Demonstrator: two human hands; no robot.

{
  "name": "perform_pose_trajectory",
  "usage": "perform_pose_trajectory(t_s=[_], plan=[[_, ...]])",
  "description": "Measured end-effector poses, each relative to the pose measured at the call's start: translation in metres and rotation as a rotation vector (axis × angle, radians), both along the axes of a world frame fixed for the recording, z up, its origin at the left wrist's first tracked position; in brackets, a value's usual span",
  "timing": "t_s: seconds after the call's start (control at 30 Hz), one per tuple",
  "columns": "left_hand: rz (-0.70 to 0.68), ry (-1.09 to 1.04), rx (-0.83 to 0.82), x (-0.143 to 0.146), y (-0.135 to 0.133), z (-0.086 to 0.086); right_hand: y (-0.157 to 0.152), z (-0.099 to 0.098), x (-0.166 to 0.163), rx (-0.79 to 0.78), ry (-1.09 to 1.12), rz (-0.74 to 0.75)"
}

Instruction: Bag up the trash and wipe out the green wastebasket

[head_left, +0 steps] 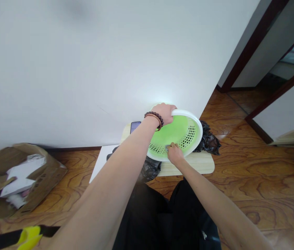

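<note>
Left grip, wrapped firmly over the white rim of a green basket, at about twelve o'clock on its circle, wrist ringed with a dark bead bracelet. Now down to six o'clock inside the basket: right grip, fingers bunched close, seemingly pinched on a small grey object, too small to identify, right by the perforated wall. And the basket itself: tipped, green inside facing the camera, right over the pale bench; impossible to tell whether touching it underneath.

On to progress: basket in hand and tilted, both grips engaged, no loose contents visible on the green bottom. Looks like mid-job, with attention at the lower inner wall. Not yet done: basket not set down flat, neither grip free. Hard to judge how much more to do at those holes.

Outward now, basket as clock centre: crumpled black bag at three, just beside the rim; second black bag at seven, partly hidden by the basket; phone between nine and ten, on the bench, close to the left forearm. Farther off, around eight, well apart on the wooden floor: cardboard box with white packaging inside.
</note>
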State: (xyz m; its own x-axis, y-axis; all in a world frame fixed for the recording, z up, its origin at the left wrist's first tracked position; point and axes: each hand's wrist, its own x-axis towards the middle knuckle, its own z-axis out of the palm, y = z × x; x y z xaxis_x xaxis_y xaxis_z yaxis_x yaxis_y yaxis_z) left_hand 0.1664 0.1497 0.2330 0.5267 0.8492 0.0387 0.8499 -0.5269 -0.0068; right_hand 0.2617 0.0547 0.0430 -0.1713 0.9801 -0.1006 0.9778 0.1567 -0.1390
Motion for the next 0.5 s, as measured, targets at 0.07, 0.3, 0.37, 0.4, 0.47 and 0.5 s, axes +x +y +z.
perform_pose_trajectory(t_s=[0.07, 0.3, 0.37, 0.4, 0.47, 0.5], plan=[[0.005, 0.003, -0.006, 0.0, 0.0, 0.0, 0.001, 0.001, 0.0, -0.008, -0.001, -0.001], [-0.02, 0.008, 0.014, 0.0, 0.001, 0.0, -0.005, 0.008, -0.002, -0.033, -0.042, 0.009], [-0.021, 0.011, 0.003, 0.0, 0.0, 0.003, -0.008, 0.013, -0.001, -0.034, -0.049, 0.027], [-0.015, 0.01, -0.003, 0.0, 0.0, 0.005, -0.01, 0.015, 0.0, -0.033, -0.053, 0.04], [0.008, 0.001, -0.008, 0.0, 0.001, 0.008, -0.011, 0.02, 0.003, -0.036, -0.068, 0.057], [0.02, -0.006, -0.005, -0.001, 0.001, 0.009, -0.011, 0.022, 0.004, -0.036, -0.08, 0.06]])
